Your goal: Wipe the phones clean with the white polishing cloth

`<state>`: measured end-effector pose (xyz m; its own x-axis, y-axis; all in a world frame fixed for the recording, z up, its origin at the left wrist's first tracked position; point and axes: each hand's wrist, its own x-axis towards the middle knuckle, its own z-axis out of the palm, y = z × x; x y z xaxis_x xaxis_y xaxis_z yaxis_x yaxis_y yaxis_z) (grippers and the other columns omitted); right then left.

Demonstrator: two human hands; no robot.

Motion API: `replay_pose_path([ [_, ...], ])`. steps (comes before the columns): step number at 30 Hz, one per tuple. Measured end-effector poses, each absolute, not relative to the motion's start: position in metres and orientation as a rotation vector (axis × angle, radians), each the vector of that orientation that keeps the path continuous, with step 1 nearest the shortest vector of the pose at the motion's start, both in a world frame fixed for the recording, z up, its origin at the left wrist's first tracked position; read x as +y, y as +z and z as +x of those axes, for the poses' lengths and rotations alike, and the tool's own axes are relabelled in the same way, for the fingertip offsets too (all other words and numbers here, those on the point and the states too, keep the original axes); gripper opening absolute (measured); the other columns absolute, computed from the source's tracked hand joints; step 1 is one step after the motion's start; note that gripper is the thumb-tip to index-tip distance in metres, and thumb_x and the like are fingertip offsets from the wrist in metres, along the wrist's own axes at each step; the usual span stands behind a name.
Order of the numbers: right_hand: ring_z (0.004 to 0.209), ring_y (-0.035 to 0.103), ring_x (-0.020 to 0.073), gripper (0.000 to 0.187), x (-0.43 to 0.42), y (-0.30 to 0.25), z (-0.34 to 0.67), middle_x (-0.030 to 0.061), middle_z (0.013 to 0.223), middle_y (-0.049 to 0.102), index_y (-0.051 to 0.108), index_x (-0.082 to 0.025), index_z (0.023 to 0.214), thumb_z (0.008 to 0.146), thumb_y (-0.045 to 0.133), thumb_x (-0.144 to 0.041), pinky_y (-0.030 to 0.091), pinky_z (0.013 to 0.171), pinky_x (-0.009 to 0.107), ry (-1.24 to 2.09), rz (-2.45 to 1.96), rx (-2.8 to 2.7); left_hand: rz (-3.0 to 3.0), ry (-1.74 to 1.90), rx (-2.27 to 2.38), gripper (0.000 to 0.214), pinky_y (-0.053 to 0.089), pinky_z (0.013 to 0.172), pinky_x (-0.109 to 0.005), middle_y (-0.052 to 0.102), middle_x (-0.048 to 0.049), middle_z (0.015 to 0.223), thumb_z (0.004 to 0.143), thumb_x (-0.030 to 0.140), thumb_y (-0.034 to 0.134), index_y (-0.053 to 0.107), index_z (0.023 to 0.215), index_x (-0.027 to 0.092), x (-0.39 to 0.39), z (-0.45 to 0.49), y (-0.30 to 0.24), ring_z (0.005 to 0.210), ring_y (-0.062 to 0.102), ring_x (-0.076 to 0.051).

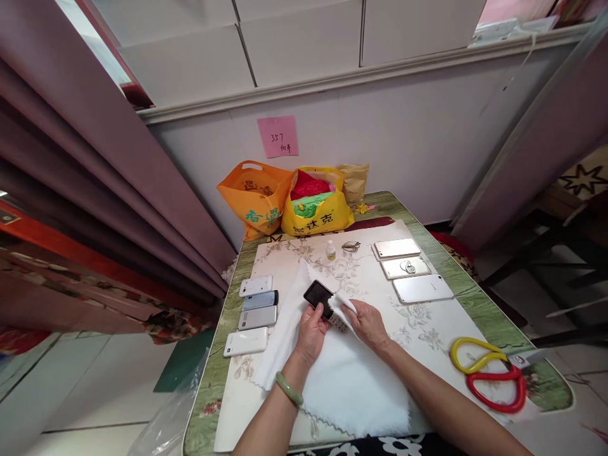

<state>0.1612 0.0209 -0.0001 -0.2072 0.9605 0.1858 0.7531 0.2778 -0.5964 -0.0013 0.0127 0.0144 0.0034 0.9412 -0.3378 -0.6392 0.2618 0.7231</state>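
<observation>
My left hand [312, 334] is closed around a dark keypad phone [318, 295], its thumb lying over the front near the screen. The phone is tilted, with its screen and keys facing up. My right hand [368, 322] pinches a fold of white cloth [341, 304] against the phone's right side, over part of the keys. The rest of the white fleecy cloth [356, 392], with zigzag edges, spreads over the table beneath both hands. A green bangle [289, 389] sits on my left wrist.
Several phones lie in a column at left, including a white phone [246, 342]; three more, including a silver phone [422, 289], lie at right. Large scissors [494, 373] rest at front right. A small bottle [331, 251], yellow bag [316, 221] and orange bag [256, 196] stand behind.
</observation>
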Motion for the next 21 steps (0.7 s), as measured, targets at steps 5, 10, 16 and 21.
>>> replay_pose_path([
  [5, 0.081, 0.061, 0.0213, 0.039, 0.0189, 0.001, 0.1628, 0.0065, 0.088, 0.067, 0.062, -0.021, 0.096, 0.092, 0.044, -0.055, 0.042, 0.07, 0.029, 0.483, -1.442, -2.075, 0.423, 1.287, 0.903, 0.043, 0.051, 0.08, -0.032, 0.071, -0.0095, 0.108, 0.073, 0.035, 0.077, 0.063, 0.11, 0.018, 0.0116, -0.0016, 0.0154, 0.093, 0.066, -0.021],
  [10, 0.074, 0.06, 0.019, 0.041, 0.0191, 0.0014, 0.1624, 0.0035, 0.079, 0.066, 0.063, -0.023, 0.085, 0.097, 0.034, -0.05, 0.04, 0.065, 0.027, 0.517, -1.492, -2.028, 0.422, 1.288, 0.926, 0.042, 0.051, 0.077, -0.032, 0.071, -0.0086, 0.106, 0.072, 0.035, 0.077, 0.064, 0.109, 0.019, 0.0124, -0.0017, 0.0144, 0.088, 0.067, -0.019],
  [16, 0.079, 0.061, 0.021, 0.039, 0.0193, -0.0009, 0.1627, 0.0056, 0.086, 0.068, 0.063, -0.022, 0.096, 0.092, 0.044, -0.056, 0.042, 0.07, 0.029, 0.481, -1.438, -2.066, 0.433, 1.285, 0.898, 0.043, 0.051, 0.08, -0.033, 0.071, -0.0097, 0.109, 0.073, 0.038, 0.077, 0.064, 0.109, 0.018, 0.0117, -0.0022, 0.013, 0.092, 0.067, -0.021],
  [21, 0.075, 0.061, 0.0195, 0.042, 0.0184, 0.0014, 0.161, 0.0036, 0.079, 0.067, 0.064, -0.023, 0.087, 0.098, 0.033, -0.05, 0.041, 0.067, 0.027, 0.536, -1.517, -1.997, 0.426, 1.293, 0.918, 0.042, 0.052, 0.077, -0.031, 0.071, -0.0089, 0.107, 0.073, 0.036, 0.077, 0.064, 0.109, 0.018, 0.0119, -0.0017, 0.0151, 0.088, 0.067, -0.019],
])
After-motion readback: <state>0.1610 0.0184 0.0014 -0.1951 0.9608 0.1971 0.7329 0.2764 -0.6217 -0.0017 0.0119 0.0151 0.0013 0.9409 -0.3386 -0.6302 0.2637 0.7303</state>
